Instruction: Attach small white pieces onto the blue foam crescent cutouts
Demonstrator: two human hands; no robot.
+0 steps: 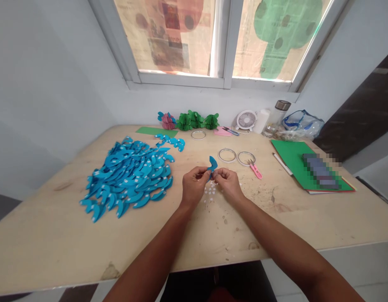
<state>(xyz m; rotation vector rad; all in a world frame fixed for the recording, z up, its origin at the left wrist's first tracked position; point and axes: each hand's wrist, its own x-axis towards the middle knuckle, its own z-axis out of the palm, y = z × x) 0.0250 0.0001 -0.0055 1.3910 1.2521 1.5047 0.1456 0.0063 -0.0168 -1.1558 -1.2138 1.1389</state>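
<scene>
My left hand and my right hand meet over the middle of the wooden table, both pinched on one curved blue paper piece that sticks up between the fingers. Small white scraps lie on the table just under my hands. A big heap of the same blue paper pieces covers the table to the left of my left hand.
Two tape rings and pink snips lie just beyond my hands, a third ring farther back. Green paper sheets sit at right. Along the wall stand green paper decorations, a small white fan, a jar and a plastic bag.
</scene>
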